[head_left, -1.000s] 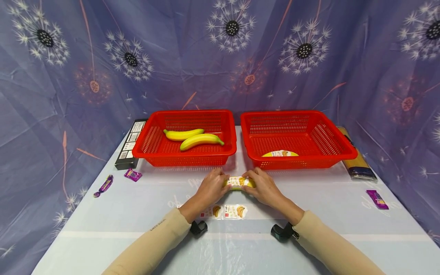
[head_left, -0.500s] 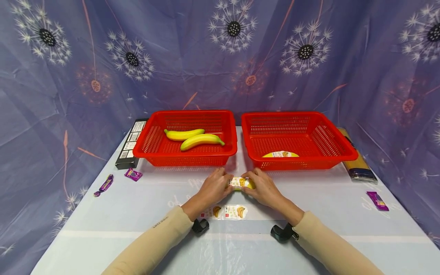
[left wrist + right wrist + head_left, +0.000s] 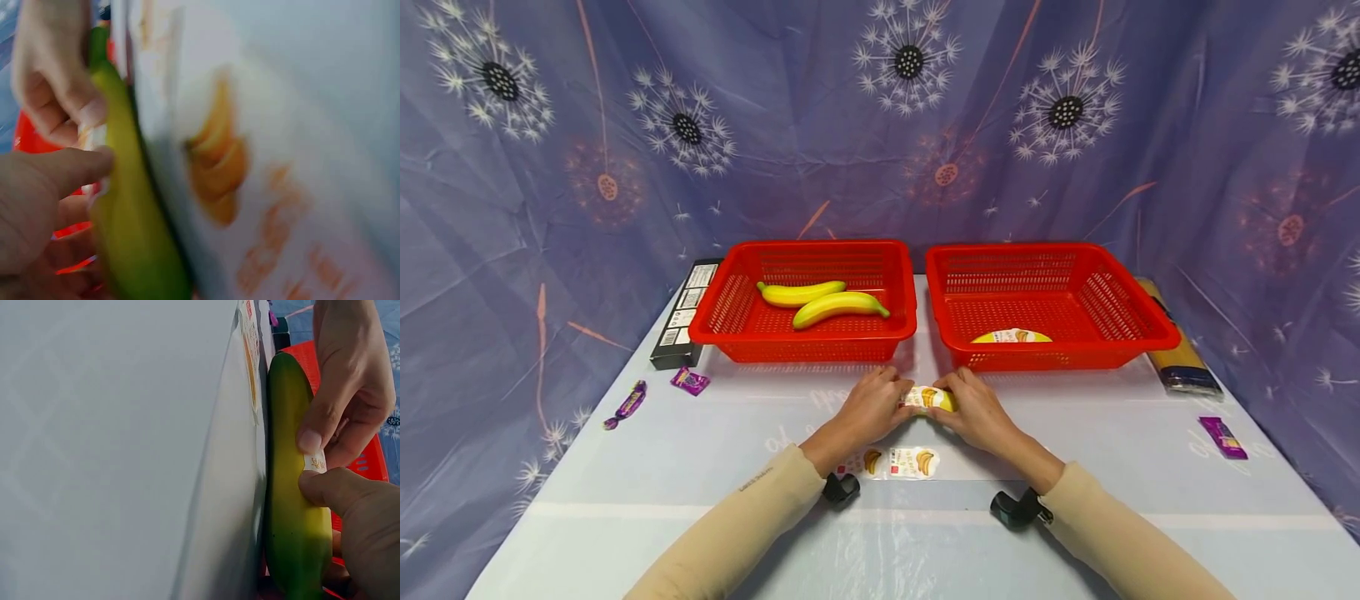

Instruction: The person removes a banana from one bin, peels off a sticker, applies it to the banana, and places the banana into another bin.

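Only the head view takes in the wider white flat table (image 3: 925, 546): the red rectangular plastic left basket (image 3: 805, 337) holds 2 plain yellow curved bananas (image 3: 838, 310), and the red rectangular plastic right basket (image 3: 1090, 342) holds 1 yellow labelled banana (image 3: 1037, 337). It also shows the face of the white banana-printed sticker (image 3: 917, 398), of which the wrist views catch just an edge. The left wrist view adds the green stem and the right wrist view the blunt green tip of the smooth yellow held banana (image 3: 284, 456), both hidden from above. That banana lies crosswise in front of the baskets; whether it touches the table I cannot tell. The left hand (image 3: 868, 406) and right hand (image 3: 977, 410) sit just beside each other, fingers curled, each pinching it with the thumb pressed near the sticker's edge
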